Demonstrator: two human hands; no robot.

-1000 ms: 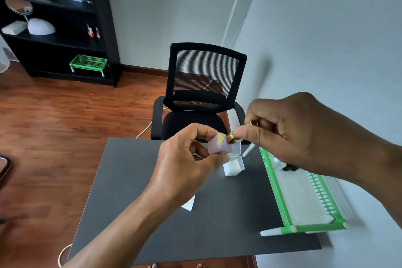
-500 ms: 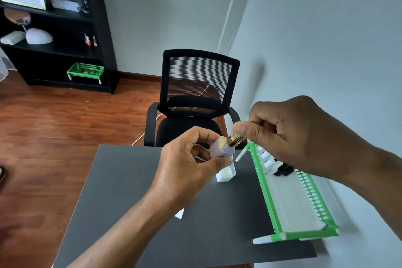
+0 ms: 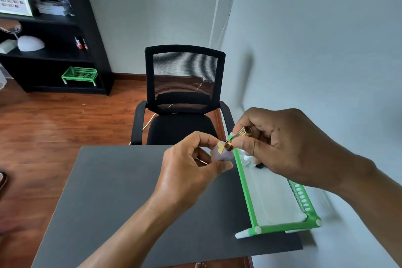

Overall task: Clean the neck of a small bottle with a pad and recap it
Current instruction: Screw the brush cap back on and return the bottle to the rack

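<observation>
My left hand (image 3: 191,172) pinches a small pale lilac bottle (image 3: 220,154) with a gold heart mark, held tilted above the dark mat. My right hand (image 3: 280,146) grips a slim gold cap (image 3: 238,138) between thumb and fingers, its lower end meeting the bottle's neck. The neck itself is hidden where cap and bottle join. No pad shows in view; my left hand covers the spot on the mat below it.
A dark grey mat (image 3: 121,198) covers the table. A green rack (image 3: 250,193) with a white liner stands along the right wall, small bottles at its far end. A black mesh chair (image 3: 182,98) faces the table's far edge. A black shelf unit (image 3: 50,35) stands far left.
The view shifted, so hands and bottle sit further right. The small white box and white pad seen on the mat earlier are now hidden. The cap stays at the bottle's neck.
</observation>
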